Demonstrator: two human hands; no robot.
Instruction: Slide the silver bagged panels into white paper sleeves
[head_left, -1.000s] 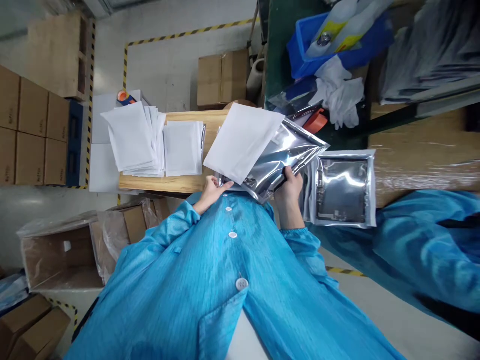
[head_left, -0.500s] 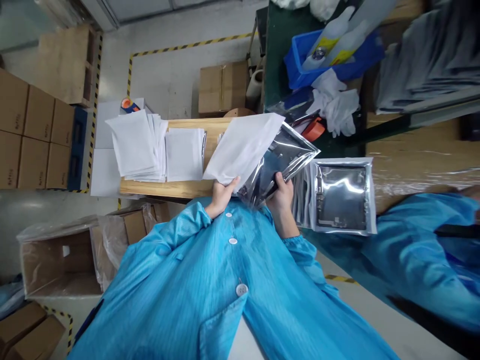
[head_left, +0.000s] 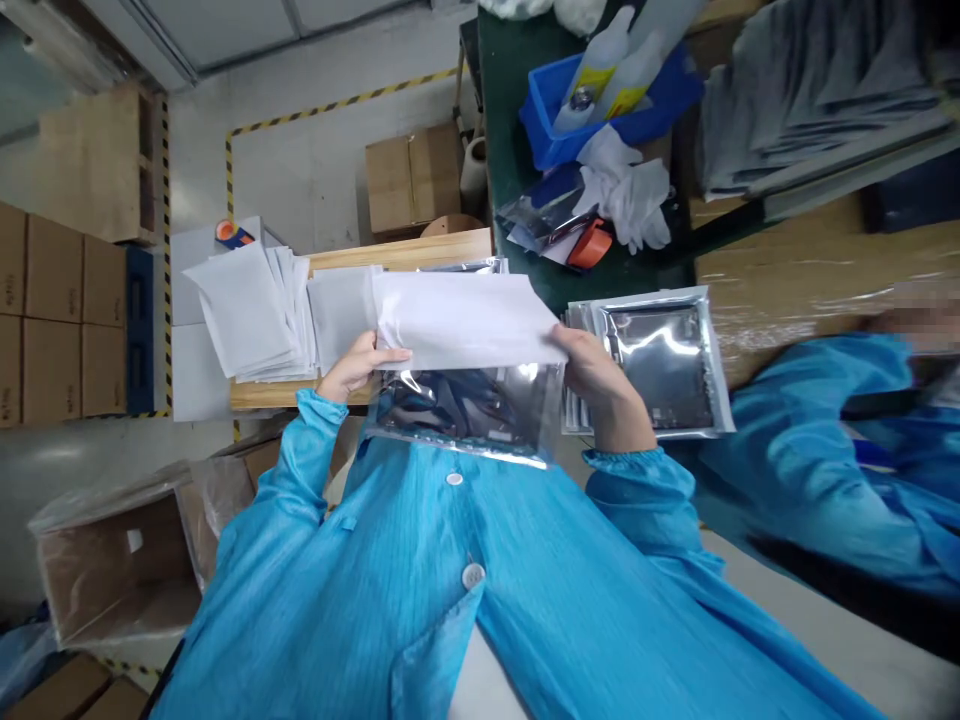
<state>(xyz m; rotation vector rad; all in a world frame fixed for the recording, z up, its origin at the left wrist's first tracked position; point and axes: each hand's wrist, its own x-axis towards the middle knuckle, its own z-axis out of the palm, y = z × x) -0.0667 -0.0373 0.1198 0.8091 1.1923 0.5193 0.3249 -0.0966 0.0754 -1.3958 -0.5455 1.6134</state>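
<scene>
My left hand (head_left: 358,366) is closed on the left edge of a white sleeve (head_left: 465,318), thumb on top. My right hand (head_left: 600,385) grips the sleeve's right end. A shiny, see-through silver bag (head_left: 465,410) with a dark flat part inside shows below the sleeve, against my blue coat; the sleeve covers its upper part. White sleeves (head_left: 247,315) are piled on the wooden board (head_left: 270,396) at the left, with more white sleeves (head_left: 337,310) beside them. Right of my right hand lies a stack of silver bags, the top one (head_left: 660,365) holding a dark panel.
A blue bin (head_left: 544,135) with bottles, white gloves (head_left: 630,195) and an orange tape dispenser (head_left: 590,245) are on the green table (head_left: 502,120). A person's blue sleeve (head_left: 810,400) is at the right. Cartons (head_left: 409,180) stand on the floor beyond the board.
The sleeve and silver bag have turned from slanted to nearly level across my front. My left hand has moved left and my right hand right, now at the sleeve's right end. The view has shifted.
</scene>
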